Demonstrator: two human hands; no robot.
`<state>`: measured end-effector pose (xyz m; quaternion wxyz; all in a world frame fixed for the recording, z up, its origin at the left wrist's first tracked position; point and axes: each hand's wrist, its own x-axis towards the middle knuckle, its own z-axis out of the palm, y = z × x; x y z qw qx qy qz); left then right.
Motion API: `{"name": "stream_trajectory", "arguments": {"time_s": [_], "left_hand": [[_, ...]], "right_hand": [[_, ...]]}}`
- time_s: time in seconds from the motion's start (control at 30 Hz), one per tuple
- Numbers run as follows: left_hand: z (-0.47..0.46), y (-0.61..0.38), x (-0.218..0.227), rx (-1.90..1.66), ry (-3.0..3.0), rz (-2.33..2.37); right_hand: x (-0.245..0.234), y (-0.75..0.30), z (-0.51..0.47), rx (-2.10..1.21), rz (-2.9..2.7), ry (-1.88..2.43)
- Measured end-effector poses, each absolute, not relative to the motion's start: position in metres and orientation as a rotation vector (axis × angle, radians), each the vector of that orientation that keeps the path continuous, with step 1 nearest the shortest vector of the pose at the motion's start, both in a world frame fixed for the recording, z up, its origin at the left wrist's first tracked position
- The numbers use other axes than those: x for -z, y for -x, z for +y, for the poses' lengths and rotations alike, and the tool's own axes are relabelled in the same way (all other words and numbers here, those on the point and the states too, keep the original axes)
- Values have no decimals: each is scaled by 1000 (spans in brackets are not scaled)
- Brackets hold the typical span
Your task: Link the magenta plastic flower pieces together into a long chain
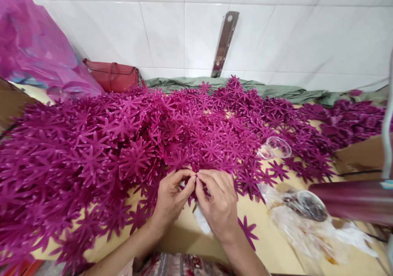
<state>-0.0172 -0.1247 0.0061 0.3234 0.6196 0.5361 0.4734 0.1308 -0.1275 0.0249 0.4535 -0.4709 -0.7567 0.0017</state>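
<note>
A big heap of magenta star-shaped fabric flower pieces (129, 145) covers most of the yellow table (270, 243). My left hand (172, 198) and my right hand (216, 204) meet at the heap's near edge, fingertips pinched together. Between the fingers sits a small flower piece (195, 177), mostly hidden. One loose flower (247, 231) lies on the table just right of my right wrist.
A clear plastic cup (274, 147) lies on the flowers to the right. A crumpled clear bag with a round lid (307, 210) sits at right, beside a dark red tube (353, 200). A red purse (113, 76), pink bag (33, 46) and green cloth (245, 85) line the tiled wall.
</note>
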Motion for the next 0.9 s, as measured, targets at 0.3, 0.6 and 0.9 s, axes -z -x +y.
{"name": "stream_trajectory", "arguments": {"time_s": [0.3,0.6,0.9], "left_hand": [[-124,13,-11,-1241,-1506,1371],[-124,14,-9,-1247,-1452,1348],[-126,18,-6,-1254,-1680,1470]], "right_hand": [[-27,-131,-125,-209,-1740,1175],[-29,-136,-122,-626,-1576,1172],[-28,-135,-122,-438,-1694,1126]]}}
